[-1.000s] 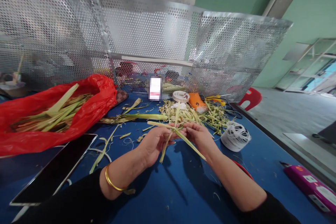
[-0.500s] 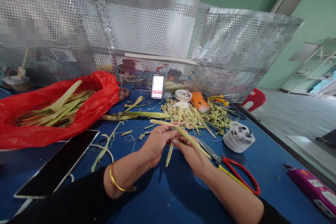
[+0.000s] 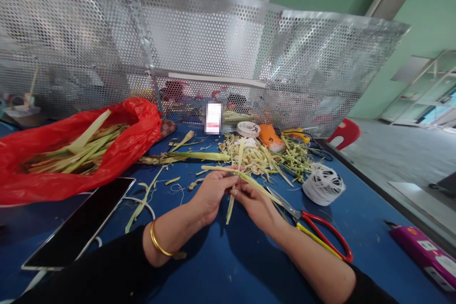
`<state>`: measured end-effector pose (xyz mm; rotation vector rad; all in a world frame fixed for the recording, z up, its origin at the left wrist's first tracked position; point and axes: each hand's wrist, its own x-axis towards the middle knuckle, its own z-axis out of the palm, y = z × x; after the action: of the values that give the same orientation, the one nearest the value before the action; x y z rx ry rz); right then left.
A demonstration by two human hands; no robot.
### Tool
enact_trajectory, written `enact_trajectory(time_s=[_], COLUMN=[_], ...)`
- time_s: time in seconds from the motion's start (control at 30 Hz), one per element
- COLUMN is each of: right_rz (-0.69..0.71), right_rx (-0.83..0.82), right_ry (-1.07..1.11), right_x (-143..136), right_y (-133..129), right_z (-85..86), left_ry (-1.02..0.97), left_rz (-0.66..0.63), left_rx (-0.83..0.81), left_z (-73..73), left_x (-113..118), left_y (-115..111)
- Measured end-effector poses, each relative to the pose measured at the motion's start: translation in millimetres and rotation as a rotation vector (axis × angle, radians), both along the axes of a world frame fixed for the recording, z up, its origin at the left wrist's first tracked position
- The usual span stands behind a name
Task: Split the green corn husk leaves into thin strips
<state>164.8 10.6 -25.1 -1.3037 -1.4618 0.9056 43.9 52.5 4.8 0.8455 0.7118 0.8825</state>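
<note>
Pale green leaf strips cross each other in a four-armed shape above the blue table. My left hand pinches the crossing from the left, thumb on top. From the right, the fingers of my right hand are closed on the same strips, close beneath the crossing. One strip points up, one left, one down and one to the lower right. Scissors with red handles lie just right of my right hand, their blades partly behind the strip and wrist. Small details at the fingertips are hidden.
A red plastic bag of long leaves and a dark tablet lie left. Leaf scraps, a tape roll and an orange packet are behind my hands. White twine and a purple box sit right.
The crossed strips have shifted slightly left and tilted a little. My right fingers have moved slightly left with them; both hands keep their hold.
</note>
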Motion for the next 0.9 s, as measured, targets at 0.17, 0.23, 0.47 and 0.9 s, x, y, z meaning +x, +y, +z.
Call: enact_trajectory(time_s=[0.17,0.23,0.47,0.9], right_rz=[-0.224,-0.220,-0.034,0.099], right_rx=[0.121,0.213,0.282,0.479], right_ry=[-0.105,-0.038,0.112,-0.443], right_x=[7.0,8.5,8.0,7.9], right_y=[-2.4,-4.7,-5.5,-13.3], right_z=[9.2,11.6,14.5,21.2], left_ry=[-0.014,-0.020,0.035,0.061], left_rz=[0.035,0.053,0.042,0.095], left_rx=[-0.029,-0.034,0.037,-0.108], left_z=[0.7,-0.6,-6.7,-7.5], left_x=[0.3,0.7,0.4,0.4], left_y=[2.1,2.1,4.5,1.6])
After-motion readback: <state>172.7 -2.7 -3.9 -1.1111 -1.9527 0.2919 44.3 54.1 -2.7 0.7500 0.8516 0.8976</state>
